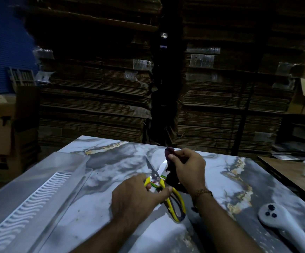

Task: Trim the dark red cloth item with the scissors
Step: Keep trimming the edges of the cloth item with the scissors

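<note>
A pair of yellow-handled scissors (pixel 159 177) lies on the marbled table (pixel 111 157), blades spread and pointing away from me. My left hand (pixel 135 196) grips the scissors at the top of the handles, thumb and fingers curled round them. My right hand (pixel 188 167) holds the dark red cloth item (pixel 170 152) just right of the blades, pinching its upper end between thumb and fingers. The cloth hangs down to the table beside the scissors' pivot, partly hidden by my right hand.
A clear plastic sheet or tray with a ribbed white strip (pixel 38 194) covers the table's left side. A white handheld device with dark buttons (pixel 279 218) lies at the right. A wooden table (pixel 297 172) stands further right. Tall stacks of flattened cardboard (pixel 97 88) rise behind.
</note>
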A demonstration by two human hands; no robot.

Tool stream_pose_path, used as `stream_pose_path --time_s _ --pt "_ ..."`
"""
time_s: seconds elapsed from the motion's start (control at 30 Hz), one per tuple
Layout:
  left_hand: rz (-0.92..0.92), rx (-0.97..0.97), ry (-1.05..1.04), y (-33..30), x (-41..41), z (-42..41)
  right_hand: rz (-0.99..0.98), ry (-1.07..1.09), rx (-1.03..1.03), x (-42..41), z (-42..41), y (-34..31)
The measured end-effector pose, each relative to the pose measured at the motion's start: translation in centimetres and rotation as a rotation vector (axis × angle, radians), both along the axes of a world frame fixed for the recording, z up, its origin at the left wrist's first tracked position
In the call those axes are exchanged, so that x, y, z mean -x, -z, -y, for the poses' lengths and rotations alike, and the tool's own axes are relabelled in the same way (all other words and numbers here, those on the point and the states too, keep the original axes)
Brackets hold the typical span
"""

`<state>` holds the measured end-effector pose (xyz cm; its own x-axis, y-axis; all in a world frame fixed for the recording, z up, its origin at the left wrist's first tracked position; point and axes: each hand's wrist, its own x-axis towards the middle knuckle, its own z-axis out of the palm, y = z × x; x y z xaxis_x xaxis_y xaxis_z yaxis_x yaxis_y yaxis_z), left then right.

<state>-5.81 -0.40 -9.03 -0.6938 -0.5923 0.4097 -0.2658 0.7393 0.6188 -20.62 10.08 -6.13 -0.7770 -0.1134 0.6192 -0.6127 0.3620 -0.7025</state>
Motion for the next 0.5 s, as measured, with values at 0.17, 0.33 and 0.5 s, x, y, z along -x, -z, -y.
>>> stream_pose_path --time_s 0.17,0.33,0.5 --pt "-0.009 -0.025 0.024 0.2 0.3 0.3 -0.038 -0.05 0.094 -1.0 -0.1 -0.5" --pt "0.024 -0.038 0.044 0.2 0.3 0.4 -0.076 -0.19 -0.247 -2.0 0.4 -0.2" --pt "-0.005 -0.012 0.055 0.3 0.2 0.3 -0.12 0.05 -0.173 -0.3 0.7 0.1"
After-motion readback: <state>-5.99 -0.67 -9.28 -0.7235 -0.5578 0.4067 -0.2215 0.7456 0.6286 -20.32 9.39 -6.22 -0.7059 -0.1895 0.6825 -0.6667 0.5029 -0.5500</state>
